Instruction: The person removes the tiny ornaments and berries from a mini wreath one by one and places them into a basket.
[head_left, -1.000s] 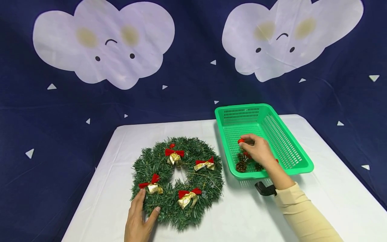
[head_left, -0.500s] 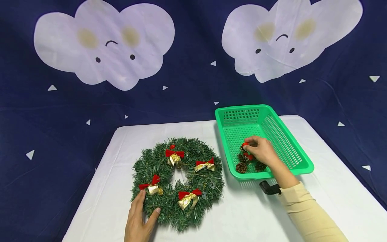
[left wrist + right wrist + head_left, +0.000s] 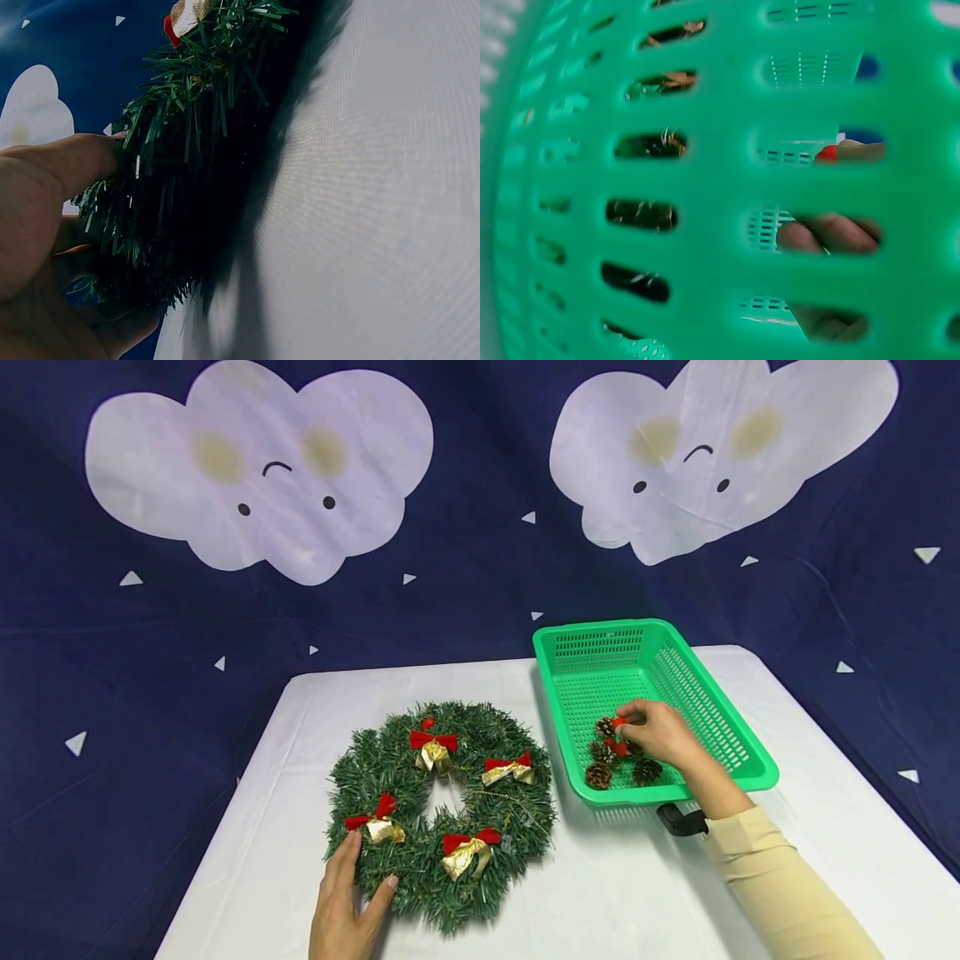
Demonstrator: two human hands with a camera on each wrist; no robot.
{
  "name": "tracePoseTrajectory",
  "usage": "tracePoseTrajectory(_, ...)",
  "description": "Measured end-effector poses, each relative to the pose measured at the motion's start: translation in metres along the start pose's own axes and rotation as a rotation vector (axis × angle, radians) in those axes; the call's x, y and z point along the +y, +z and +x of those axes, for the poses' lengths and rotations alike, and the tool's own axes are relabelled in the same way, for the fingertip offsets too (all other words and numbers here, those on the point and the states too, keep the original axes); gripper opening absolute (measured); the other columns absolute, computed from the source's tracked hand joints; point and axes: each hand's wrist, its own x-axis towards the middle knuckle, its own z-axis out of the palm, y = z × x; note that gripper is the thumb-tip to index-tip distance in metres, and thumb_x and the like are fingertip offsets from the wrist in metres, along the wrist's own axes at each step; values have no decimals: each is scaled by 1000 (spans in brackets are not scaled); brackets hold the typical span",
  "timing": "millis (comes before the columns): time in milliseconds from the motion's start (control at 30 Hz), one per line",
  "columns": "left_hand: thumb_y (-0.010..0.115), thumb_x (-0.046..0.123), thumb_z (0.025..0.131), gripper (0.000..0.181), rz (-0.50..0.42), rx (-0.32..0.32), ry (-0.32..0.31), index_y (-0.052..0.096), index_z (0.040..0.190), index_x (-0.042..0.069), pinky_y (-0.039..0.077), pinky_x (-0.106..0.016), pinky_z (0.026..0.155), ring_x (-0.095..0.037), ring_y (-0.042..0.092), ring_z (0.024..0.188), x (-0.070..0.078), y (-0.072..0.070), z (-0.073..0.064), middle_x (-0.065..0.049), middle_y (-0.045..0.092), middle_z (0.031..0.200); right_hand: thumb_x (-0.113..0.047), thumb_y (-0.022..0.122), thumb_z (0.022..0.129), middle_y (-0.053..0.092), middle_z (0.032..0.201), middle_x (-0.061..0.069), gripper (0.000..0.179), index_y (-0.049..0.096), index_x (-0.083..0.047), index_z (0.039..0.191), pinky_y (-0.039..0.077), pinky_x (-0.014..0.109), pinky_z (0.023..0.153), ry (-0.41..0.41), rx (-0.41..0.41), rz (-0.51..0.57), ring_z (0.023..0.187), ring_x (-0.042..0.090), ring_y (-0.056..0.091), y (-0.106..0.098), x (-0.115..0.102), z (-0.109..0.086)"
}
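Note:
In the head view a green wreath (image 3: 495, 877) with red-and-gold bows lies on the white table. My left hand (image 3: 345, 902) rests on its near left edge, index finger and thumb spread apart. The left wrist view shows the thumb (image 3: 82, 157) touching the green bristles. My right hand (image 3: 660, 733) reaches into the green basket (image 3: 562, 752), its fingertips pinching a small red ball (image 3: 618, 724). Below and beside it lie pinecones (image 3: 598, 775) and another red ball (image 3: 621, 748). In the right wrist view the basket wall hides most of this hand.
The basket's near rim (image 3: 637, 795) and slotted sides stand around the right hand. A black wrist mount (image 3: 681, 820) hangs under the right wrist just outside that rim. Behind the table (image 3: 255, 827) hangs a dark blue cloth with white clouds (image 3: 258, 468).
My right hand has shifted slightly right and nearer within the basket, the red ball at its fingertips, uncovering pinecones to its left. My left hand and the wreath have stayed put.

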Motion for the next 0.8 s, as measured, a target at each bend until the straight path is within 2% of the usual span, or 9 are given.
tracePoseTrajectory(200,74,26,81,76,1,6,19,37,145,6,43,-61,91,-41,41,127,0,-1,-1,-16,40,144,-16,62,88,69,107,20,34,62,0,118,54,40,72,-8,-6,-15,92,33,66,-1,3,0)
tracePoseTrajectory(467,71,30,84,75,-5,-43,-27,35,146,7,41,-62,93,-42,38,129,1,-2,0,-14,36,147,-16,59,91,65,115,22,35,59,0,122,55,42,76,19,-4,-13,99,36,64,-1,4,1)
tracePoseTrajectory(800,72,27,83,74,-14,-5,6,37,145,7,42,-61,93,-41,40,128,-1,-1,-1,-13,38,146,-25,60,92,64,117,22,39,58,-2,124,54,45,79,26,36,4,101,37,63,-2,1,-2)
